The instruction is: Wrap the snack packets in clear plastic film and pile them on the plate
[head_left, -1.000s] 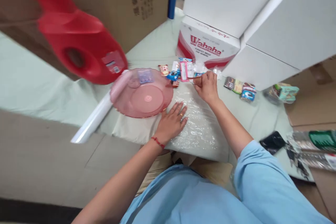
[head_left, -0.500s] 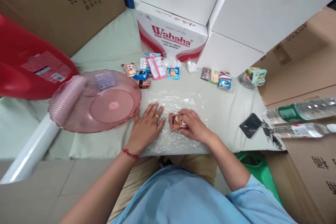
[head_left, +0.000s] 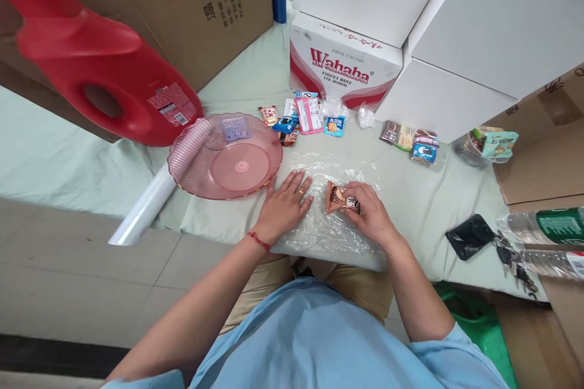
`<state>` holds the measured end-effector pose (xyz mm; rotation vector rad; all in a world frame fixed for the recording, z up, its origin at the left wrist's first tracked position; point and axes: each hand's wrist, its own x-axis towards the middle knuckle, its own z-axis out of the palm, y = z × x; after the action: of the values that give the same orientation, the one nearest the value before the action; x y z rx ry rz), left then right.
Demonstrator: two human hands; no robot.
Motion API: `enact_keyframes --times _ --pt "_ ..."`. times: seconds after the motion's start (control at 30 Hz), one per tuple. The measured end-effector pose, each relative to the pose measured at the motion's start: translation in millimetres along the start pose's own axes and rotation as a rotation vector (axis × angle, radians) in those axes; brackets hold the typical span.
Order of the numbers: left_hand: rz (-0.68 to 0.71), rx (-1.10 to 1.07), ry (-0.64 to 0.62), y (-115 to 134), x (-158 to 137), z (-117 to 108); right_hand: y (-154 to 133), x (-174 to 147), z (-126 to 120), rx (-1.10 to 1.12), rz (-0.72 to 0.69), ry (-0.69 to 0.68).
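A sheet of clear plastic film (head_left: 314,234) is spread over the cloth near the table's front edge. On its left part lies my left hand (head_left: 283,202), flat with the fingers spread, close to the rim of a pink ribbed plastic plate (head_left: 269,185). My right hand (head_left: 368,213) grips the right end of a small brown snack packet (head_left: 338,197) between thumb and fingers, over the middle of the film. Whether the packet rests on the film or is slightly raised, I cannot tell.
Snack packets (head_left: 309,114) and crumpled film (head_left: 366,117) lie before the Wahaba carton (head_left: 344,67). More packets (head_left: 424,149) sit right of them. A red jug (head_left: 132,48) and a white roll (head_left: 143,203) stand left; a black wallet (head_left: 469,236), keys and bottles (head_left: 559,226) lie right.
The view has swung to the left, so everything sits further right. My right hand still holds the brown packet, with its grip slightly shifted. My left hand stays flat on the film.
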<state>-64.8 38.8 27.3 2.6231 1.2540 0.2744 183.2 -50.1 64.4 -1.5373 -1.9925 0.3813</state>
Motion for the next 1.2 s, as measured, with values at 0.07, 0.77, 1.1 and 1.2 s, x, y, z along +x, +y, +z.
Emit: enact_keyframes --times 0.07,0.77,1.1,1.2 --pt "0.0 -0.003 -0.003 0.0 0.2 0.1 0.2 4.5 5.9 -0.007 -0.001 -0.022" --pt "-0.008 -0.012 0.017 0.1 -0.8 1.8 5.1 23.1 5.0 0.393 0.515 -0.048" --pt "0.002 -0.017 0.026 -0.1 -1.4 0.5 10.8 7.8 25.1 -0.153 -0.006 -0.142" --pt "0.009 -0.005 0.029 -1.0 -0.9 2.3 14.7 6.9 26.8 -0.129 0.042 -0.074"
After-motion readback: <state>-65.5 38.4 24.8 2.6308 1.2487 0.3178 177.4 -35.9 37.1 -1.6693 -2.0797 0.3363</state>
